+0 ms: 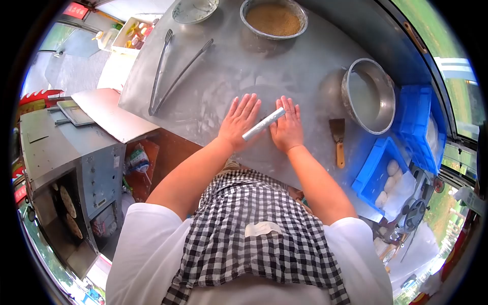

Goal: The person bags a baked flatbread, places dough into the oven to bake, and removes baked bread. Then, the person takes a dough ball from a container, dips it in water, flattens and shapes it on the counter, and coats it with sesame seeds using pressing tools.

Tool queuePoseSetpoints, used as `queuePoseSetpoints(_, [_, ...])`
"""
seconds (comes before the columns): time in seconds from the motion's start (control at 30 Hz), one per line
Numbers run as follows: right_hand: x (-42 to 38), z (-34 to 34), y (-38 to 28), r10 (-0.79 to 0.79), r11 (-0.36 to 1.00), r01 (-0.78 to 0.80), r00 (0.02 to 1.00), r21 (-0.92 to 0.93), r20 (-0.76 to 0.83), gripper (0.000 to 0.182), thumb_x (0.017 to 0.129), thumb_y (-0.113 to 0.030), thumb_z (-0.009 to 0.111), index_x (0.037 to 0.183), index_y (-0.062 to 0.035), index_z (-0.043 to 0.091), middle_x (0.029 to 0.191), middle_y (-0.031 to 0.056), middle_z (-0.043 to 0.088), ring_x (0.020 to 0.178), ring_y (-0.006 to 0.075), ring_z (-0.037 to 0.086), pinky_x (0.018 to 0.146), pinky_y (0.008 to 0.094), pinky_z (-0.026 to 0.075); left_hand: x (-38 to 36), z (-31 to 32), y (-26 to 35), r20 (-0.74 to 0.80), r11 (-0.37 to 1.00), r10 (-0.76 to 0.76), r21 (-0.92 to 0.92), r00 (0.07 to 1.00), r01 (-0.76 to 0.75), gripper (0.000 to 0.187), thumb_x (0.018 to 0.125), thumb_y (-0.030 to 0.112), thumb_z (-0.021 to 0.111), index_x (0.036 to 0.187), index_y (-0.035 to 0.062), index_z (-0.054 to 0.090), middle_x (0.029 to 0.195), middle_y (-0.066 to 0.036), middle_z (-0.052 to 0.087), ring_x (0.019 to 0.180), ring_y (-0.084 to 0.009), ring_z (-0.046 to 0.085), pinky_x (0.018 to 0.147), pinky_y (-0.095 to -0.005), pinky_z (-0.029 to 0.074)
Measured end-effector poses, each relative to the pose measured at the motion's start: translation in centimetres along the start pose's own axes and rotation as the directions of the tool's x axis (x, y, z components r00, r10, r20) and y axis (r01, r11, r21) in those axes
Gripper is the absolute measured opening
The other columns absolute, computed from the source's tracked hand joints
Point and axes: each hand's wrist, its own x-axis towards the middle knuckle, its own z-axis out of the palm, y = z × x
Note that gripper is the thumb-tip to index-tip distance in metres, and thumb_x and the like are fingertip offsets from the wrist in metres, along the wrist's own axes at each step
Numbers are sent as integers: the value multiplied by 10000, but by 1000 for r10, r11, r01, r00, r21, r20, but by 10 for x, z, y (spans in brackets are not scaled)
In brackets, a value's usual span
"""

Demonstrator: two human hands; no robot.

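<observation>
A short pale grey rod (263,124), like a small rolling pin, slants between my two hands over the metal table (203,76). My left hand (239,122) is flat with its fingers stretched forward, and the rod's near end lies beside its thumb side. Also flat, with fingers extended, my right hand (288,127) has the rod's far end overlapping its index finger. Neither hand is wrapped round the rod. To the right of my right hand lies a scraper (337,140) with a wooden handle and a dark blade. Pale smears mark the tabletop ahead of my fingers.
Long metal tongs (175,76) lie spread at left. Beyond stand a bowl of brown crumbly powder (274,20) and a shallow bowl (195,10). At right are a tilted metal basin (368,96) and blue crates (381,168), one with dough balls (391,178). An oven (71,193) with flatbreads stands left.
</observation>
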Motion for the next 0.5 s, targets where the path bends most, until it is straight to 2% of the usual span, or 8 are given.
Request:
queuePoseSetpoints(0.17, [-4, -4, -1, 7, 1000, -7, 1000, 14, 2, 736, 953, -319, 631, 1581, -18, 393, 1690, 150, 319, 1585, 324, 252, 1298, 513, 179, 0, 3, 1, 85, 998, -30, 66, 996, 25, 907, 996, 613, 494, 1641, 23, 250, 1736, -151, 187, 1619, -305, 122, 1317, -502, 61])
queuePoseSetpoints(0.5, [7, -5, -1, 3, 999, -2, 1000, -41, 24, 721, 957, -337, 620, 1566, -11, 414, 1685, 150, 326, 1578, 326, 268, 1295, 512, 194, 0, 8, -1, 35, 997, -39, 73, 999, 36, 920, 984, 621, 503, 1640, 23, 261, 1732, -152, 199, 1621, -300, 116, 1319, -497, 57])
